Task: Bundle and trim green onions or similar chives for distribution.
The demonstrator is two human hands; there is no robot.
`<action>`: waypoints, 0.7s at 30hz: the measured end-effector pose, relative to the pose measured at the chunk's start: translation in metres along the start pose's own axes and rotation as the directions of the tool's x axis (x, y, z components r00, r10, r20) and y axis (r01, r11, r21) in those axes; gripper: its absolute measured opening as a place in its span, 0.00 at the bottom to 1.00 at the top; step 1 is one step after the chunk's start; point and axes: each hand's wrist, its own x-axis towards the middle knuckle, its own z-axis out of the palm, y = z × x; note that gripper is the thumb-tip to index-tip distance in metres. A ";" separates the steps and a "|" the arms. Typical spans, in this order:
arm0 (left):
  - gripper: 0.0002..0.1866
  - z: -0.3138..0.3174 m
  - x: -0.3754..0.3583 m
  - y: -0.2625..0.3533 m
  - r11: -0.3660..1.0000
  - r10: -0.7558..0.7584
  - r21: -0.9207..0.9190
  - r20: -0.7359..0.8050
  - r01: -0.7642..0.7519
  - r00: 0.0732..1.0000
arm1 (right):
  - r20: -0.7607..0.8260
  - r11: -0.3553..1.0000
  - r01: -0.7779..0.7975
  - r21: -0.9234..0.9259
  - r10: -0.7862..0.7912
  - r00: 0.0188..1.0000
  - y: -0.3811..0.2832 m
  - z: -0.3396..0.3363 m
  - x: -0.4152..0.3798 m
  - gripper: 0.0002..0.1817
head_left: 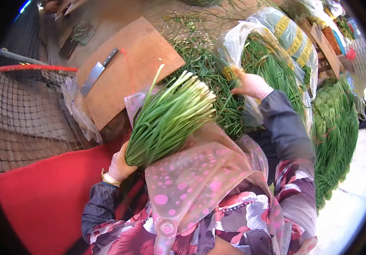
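My left hand (121, 166) is closed around the leafy end of a thick bunch of garlic chives (170, 117). Their pale cut ends point up and to the right, over my lap. A see-through apron with pink dots (187, 174) lies beneath the bunch. My right hand (253, 86) is at the near rim of a clear plastic bag with yellow printed bands (230, 46), its fingers closed on the edge; the fingertips are partly hidden. Inside that bag lie more green chives (268, 63).
A knife (99, 72) rests on a wooden board (138, 55) at upper left. Loose chive trimmings (223, 100) cover the ground between board and bag. A large stack of chives (334, 136) stands at right. Netting (21, 114) and red cloth (59, 191) are on the left.
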 end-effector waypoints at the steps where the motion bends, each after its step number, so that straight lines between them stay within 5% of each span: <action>1: 0.38 0.003 -0.001 0.001 0.976 -0.081 -0.201 0.036 0.086 0.996 | -0.026 0.999 0.044 0.031 -0.043 0.999 0.000 0.002 -0.001 0.55; 2: 0.38 0.004 0.001 0.005 0.912 -0.144 -0.373 0.096 0.170 0.985 | -0.074 0.729 0.305 0.613 -0.331 0.941 -0.035 0.027 -0.009 0.46; 6: 0.38 0.011 -0.004 0.011 0.812 -0.147 -0.552 0.122 0.190 0.982 | -0.087 0.437 0.064 0.897 0.033 0.996 -0.039 0.056 -0.005 0.19; 7: 0.38 0.013 -0.004 0.011 0.808 -0.167 -0.548 0.136 0.215 0.977 | -0.134 0.488 0.107 0.866 0.021 0.991 -0.037 0.057 -0.004 0.12; 8: 0.38 0.012 -0.001 0.015 0.826 -0.155 -0.525 0.143 0.207 0.978 | -0.190 0.353 0.107 0.930 0.208 0.959 -0.018 0.041 -0.015 0.15; 10: 0.37 0.022 -0.006 0.018 0.817 -0.176 -0.544 0.083 0.192 0.981 | -0.255 0.277 0.170 0.946 0.309 0.916 0.053 0.031 -0.002 0.21; 14: 0.36 0.029 -0.005 0.007 0.873 -0.190 -0.454 0.023 0.179 0.982 | 0.019 0.430 -0.045 0.902 0.064 0.998 0.002 -0.009 -0.007 0.32; 16: 0.35 0.030 -0.004 0.004 0.897 -0.175 -0.408 0.027 0.171 0.984 | 0.190 0.427 -0.125 0.896 -0.113 0.975 -0.021 -0.008 0.010 0.29; 21: 0.33 0.029 -0.005 0.016 0.986 -0.098 -0.142 -0.049 0.090 0.994 | 0.287 0.646 -0.070 0.760 -0.237 0.928 -0.044 -0.002 0.028 0.22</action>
